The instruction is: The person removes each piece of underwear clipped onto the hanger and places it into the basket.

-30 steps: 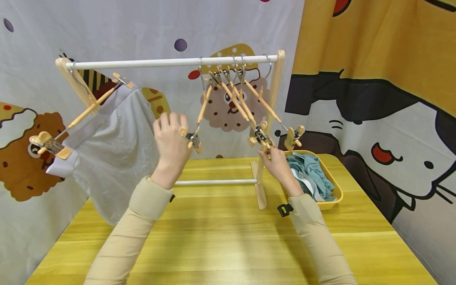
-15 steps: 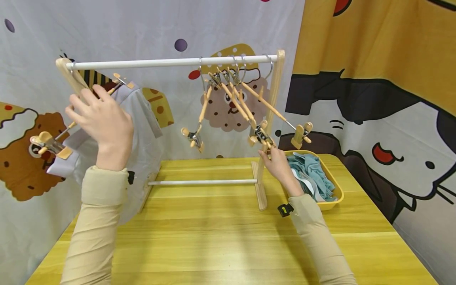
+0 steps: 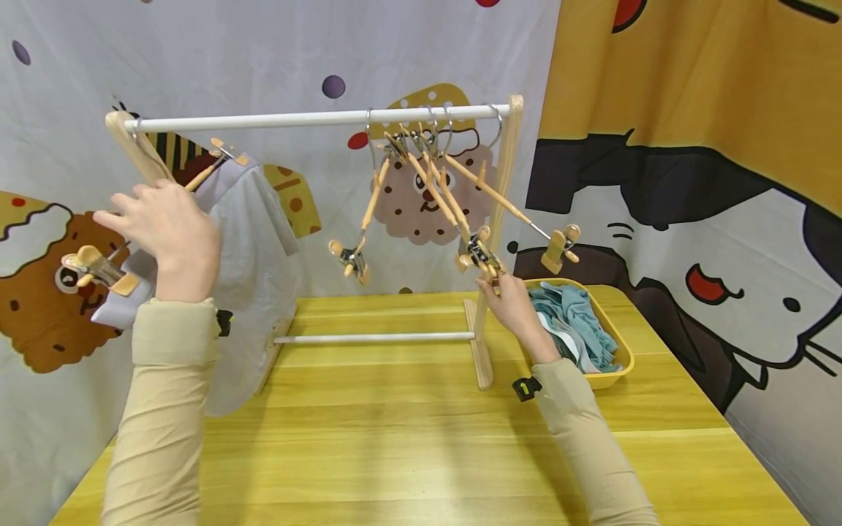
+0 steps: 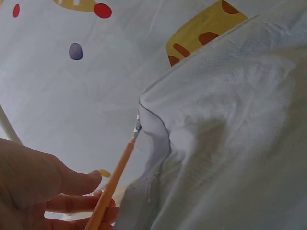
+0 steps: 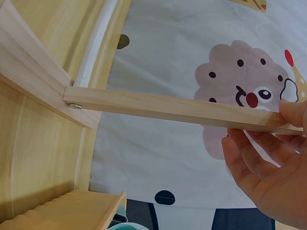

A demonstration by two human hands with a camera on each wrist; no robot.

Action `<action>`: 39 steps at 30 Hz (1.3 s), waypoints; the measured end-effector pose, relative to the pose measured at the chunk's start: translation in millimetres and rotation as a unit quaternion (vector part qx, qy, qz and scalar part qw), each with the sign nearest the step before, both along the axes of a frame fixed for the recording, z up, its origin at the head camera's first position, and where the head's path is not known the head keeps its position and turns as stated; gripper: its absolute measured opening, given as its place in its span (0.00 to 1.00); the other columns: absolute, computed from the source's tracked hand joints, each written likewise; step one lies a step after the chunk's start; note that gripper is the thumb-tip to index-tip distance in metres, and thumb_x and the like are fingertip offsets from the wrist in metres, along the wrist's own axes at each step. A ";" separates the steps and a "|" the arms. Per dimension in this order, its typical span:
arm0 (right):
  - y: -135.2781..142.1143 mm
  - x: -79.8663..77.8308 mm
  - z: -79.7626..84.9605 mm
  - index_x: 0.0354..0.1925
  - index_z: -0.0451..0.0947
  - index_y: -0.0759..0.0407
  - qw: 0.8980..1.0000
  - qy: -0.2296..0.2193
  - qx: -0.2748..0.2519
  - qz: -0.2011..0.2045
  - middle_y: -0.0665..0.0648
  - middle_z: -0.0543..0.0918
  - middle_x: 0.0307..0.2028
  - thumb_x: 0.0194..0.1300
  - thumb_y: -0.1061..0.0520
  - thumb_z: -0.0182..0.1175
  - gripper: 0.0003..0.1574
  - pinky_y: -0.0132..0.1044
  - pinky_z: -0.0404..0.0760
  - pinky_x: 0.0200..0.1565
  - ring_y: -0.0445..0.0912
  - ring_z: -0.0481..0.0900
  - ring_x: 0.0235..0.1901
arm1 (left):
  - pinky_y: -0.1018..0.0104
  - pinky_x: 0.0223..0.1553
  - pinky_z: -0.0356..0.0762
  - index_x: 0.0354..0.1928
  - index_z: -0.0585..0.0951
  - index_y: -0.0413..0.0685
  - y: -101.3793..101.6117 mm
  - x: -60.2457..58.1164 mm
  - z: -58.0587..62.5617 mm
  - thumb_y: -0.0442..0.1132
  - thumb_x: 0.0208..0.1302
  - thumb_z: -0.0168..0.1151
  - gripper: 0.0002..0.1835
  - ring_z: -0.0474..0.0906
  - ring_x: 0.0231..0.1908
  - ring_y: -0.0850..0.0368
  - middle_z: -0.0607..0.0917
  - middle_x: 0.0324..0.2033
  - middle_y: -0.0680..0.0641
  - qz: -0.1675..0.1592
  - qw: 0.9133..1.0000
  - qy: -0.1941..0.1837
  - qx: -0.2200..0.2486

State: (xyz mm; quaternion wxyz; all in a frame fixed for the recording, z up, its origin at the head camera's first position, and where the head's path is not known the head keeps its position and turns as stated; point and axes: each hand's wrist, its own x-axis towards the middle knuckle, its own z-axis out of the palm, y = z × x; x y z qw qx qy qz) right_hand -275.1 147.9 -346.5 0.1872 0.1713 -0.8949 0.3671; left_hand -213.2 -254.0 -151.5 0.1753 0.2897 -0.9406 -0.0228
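Note:
My left hand (image 3: 167,226) is raised over the wooden bar of a clip hanger (image 4: 115,177) at the rack's left end. In the left wrist view its fingers (image 4: 72,203) reach behind the bar, and the thumb stands a little apart from it. A white, skirt-like garment (image 3: 246,241) hangs by its waistband from this hanger's clips. With thumb and fingers, my right hand (image 5: 283,158) grips the right wooden post (image 5: 168,108) of the small clothes rack. Clips of the bare hangers (image 3: 476,252) hang just above that hand in the head view.
Several bare clip hangers crowd the right part of the white rail (image 3: 283,120). Behind my right hand, a yellow basket (image 3: 621,365) holds folded blue-green and white clothes (image 3: 579,318). The rack stands on a wooden table (image 3: 395,453) before a printed cloth backdrop (image 3: 263,51).
My left hand has moved left from the middle hanger to the hanger bearing the white garment, then slightly lower. The rightmost bare hanger has swung a little right. My right hand stays at the post.

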 end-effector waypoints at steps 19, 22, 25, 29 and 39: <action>-0.4 -0.4 -1.8 0.40 0.73 0.65 1.000 -0.010 -0.007 -0.001 0.70 0.82 0.44 0.70 0.55 0.53 0.12 0.53 0.81 0.46 0.62 0.81 0.49 | 0.32 0.62 0.51 0.59 0.67 0.23 -3.8 1.0 -2.5 0.32 0.63 0.37 0.25 0.61 0.58 0.29 0.71 0.52 0.23 -0.014 0.998 0.065 0.003; 0.0 -0.4 -1.0 0.41 0.73 0.65 1.000 -0.019 -0.005 -0.003 0.71 0.82 0.44 0.70 0.54 0.53 0.13 0.53 0.81 0.46 0.62 0.81 0.50 | 0.32 0.61 0.52 0.57 0.68 0.23 -2.9 2.4 0.0 0.33 0.63 0.37 0.24 0.62 0.57 0.29 0.72 0.52 0.24 -0.018 0.997 0.074 -0.001; 0.0 0.4 0.3 0.41 0.73 0.65 1.000 -0.022 -0.004 -0.003 0.70 0.82 0.44 0.71 0.55 0.52 0.13 0.53 0.80 0.46 0.62 0.81 0.50 | 0.31 0.60 0.53 0.56 0.69 0.24 -1.7 3.7 1.6 0.33 0.62 0.38 0.24 0.63 0.56 0.28 0.72 0.50 0.24 -0.022 0.996 0.082 -0.008; 0.1 1.0 0.9 0.41 0.73 0.65 1.000 -0.021 -0.002 -0.002 0.70 0.82 0.42 0.71 0.54 0.52 0.13 0.52 0.80 0.44 0.62 0.81 0.49 | 0.32 0.58 0.54 0.56 0.71 0.24 2.5 7.5 2.2 0.35 0.64 0.40 0.23 0.63 0.56 0.28 0.73 0.50 0.25 -0.030 0.992 0.121 -0.006; 0.3 1.8 1.1 0.42 0.71 0.65 0.999 -0.043 -0.007 -0.003 0.70 0.80 0.45 0.72 0.53 0.50 0.15 0.53 0.80 0.46 0.62 0.80 0.49 | 0.35 0.53 0.59 0.51 0.75 0.25 17.3 23.8 -5.6 0.39 0.68 0.43 0.22 0.66 0.50 0.28 0.76 0.46 0.26 -0.066 0.975 0.212 0.004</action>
